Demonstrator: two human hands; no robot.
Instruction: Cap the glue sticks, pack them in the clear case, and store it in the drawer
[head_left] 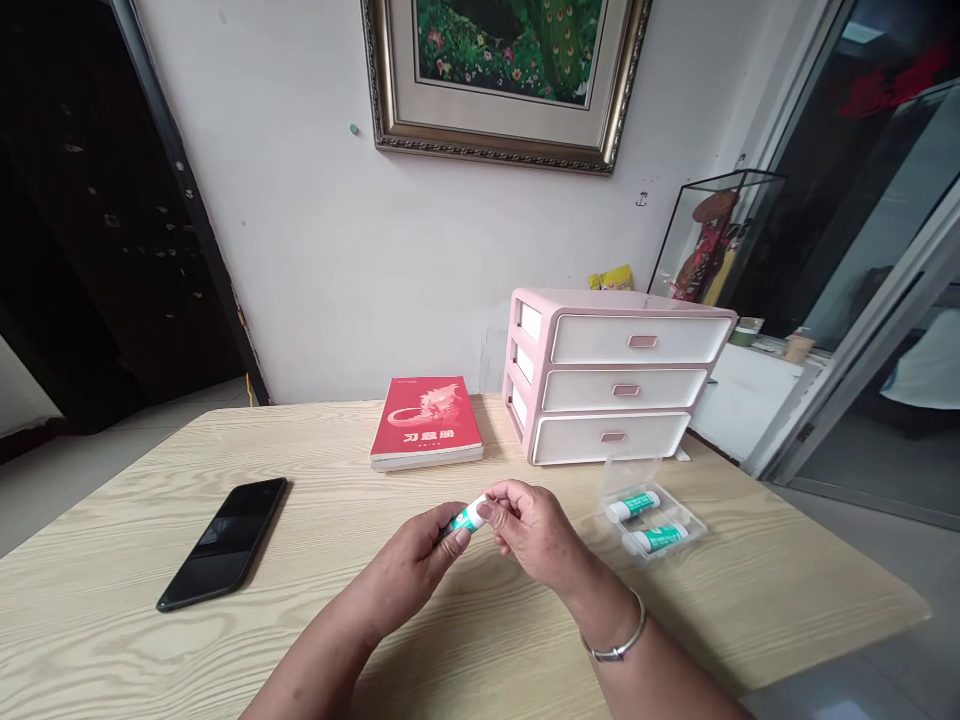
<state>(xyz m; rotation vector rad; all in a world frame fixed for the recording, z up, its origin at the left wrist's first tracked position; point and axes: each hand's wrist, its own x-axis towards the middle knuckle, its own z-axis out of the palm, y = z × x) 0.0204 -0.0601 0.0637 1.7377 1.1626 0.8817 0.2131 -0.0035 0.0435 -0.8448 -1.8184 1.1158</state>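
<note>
Fingers of the left hand (416, 558) pinch a green-and-white tube (469, 515); the right hand (538, 528) pinches its white end; right, an open clear case (695, 523) holds two more.

The left hand's (420, 555) fingers cover one end of the green-and-white cylindrical tube (469, 515), and the right hand's (534, 528) fingertips partly hide the white end. Lettering on the tube is too small to read. Both forearms run off the bottom edge, which also crops the pale wood-grain tabletop (322, 450). The ornate gold-framed picture (495, 152) is cut by the top edge. The pink-and-white plastic drawer unit (626, 385) hides the lower part of a yellow packet (613, 277).
</note>
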